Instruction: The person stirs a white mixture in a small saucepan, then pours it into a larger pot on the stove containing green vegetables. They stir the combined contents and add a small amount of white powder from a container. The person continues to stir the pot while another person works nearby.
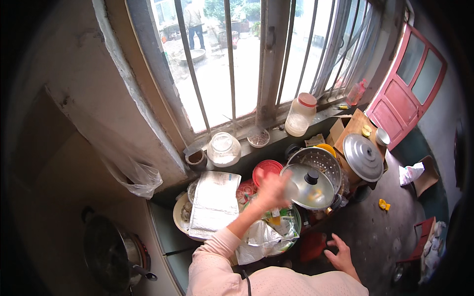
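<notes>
Blurred by motion, my left hand (pixel 272 188) reaches forward over the crowded counter, beside a glass pot lid (pixel 318 190) with a black knob. A pale, rounded thing (pixel 291 190) shows at its fingers; whether it is held cannot be told. The lid leans over a perforated metal steamer (pixel 329 162), and something yellowish shows through the glass. Just behind my left hand is a red plastic basin (pixel 268 168). Below the forearm lie plastic packets (pixel 264 231) in a greenish basin. My right hand (pixel 339 251) hangs low over the floor with fingers apart, holding nothing.
Jars (pixel 224 148) and a small bowl (pixel 258 138) line the sill of a barred window. A metal lid (pixel 363 157) and halved fruit (pixel 366 130) rest on a wooden board at right. A pot (pixel 109 255) stands far left. One person (pixel 194 26) is outside.
</notes>
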Available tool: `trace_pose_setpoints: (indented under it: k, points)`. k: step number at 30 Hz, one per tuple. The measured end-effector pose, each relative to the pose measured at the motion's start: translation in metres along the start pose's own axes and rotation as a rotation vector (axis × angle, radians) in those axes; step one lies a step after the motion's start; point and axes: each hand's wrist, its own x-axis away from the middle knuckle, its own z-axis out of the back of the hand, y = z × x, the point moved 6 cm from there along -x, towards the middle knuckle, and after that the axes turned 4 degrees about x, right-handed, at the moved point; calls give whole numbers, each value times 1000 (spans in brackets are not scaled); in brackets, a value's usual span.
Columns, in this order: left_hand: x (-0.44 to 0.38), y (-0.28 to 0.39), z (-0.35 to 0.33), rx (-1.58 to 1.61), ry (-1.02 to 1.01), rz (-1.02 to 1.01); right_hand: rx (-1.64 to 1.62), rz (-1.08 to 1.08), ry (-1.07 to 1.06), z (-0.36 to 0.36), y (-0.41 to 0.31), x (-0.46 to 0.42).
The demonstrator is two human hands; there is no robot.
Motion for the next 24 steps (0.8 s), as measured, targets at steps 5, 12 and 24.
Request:
trace_pose_setpoints:
  k: [5,12,24]
  points:
    - [50,108,-76,5,-58,-503,-217,38,-100,-10,-48,-32]
    - [66,151,-97,179,14,-680,-749,-214,-222,-32,-38,-25]
    - [-46,-101,65,21,784,26,-557,-494,126,-3,87,45]
